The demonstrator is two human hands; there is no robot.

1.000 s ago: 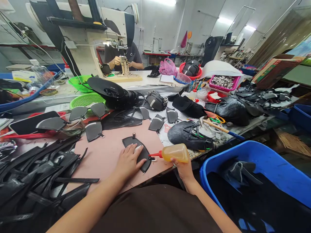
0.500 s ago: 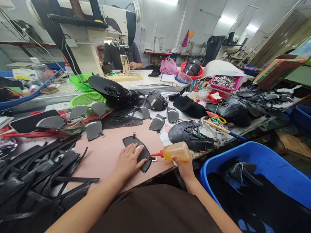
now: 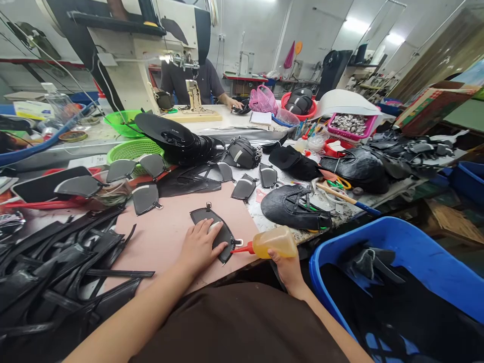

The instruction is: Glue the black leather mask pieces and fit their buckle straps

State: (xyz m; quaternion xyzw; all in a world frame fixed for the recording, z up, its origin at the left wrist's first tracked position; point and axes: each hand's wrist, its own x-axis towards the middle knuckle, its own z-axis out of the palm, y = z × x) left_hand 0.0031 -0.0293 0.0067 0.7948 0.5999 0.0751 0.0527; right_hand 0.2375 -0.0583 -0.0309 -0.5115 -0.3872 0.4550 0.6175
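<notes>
On a pink sheet (image 3: 166,237) lies a dark grey curved piece (image 3: 202,214) with black edging and a metal buckle at its top and right side. My left hand (image 3: 200,244) rests flat on this piece, fingers stretched out and thumb near its lower end. My right hand (image 3: 287,267) is closed around a squeeze bottle (image 3: 278,241) of amber liquid, tilted to the left. Its red nozzle (image 3: 244,248) points at the piece's lower right edge, just below the side buckle. Whether the tip touches cannot be made out. Similar grey pieces (image 3: 145,198) lie farther back.
Black straps (image 3: 71,272) are heaped at the left. A blue bin (image 3: 321,257) with dark material stands at the right, below the table edge. Black leather parts (image 3: 291,206) lie behind the bottle. Beyond a sewing machine (image 3: 147,65) sits another person (image 3: 207,83).
My right hand has moved the bottle's nozzle from beside the buckle down along the edge to the piece's lower end. The left hand stays put. The other person's hand has reached to the right.
</notes>
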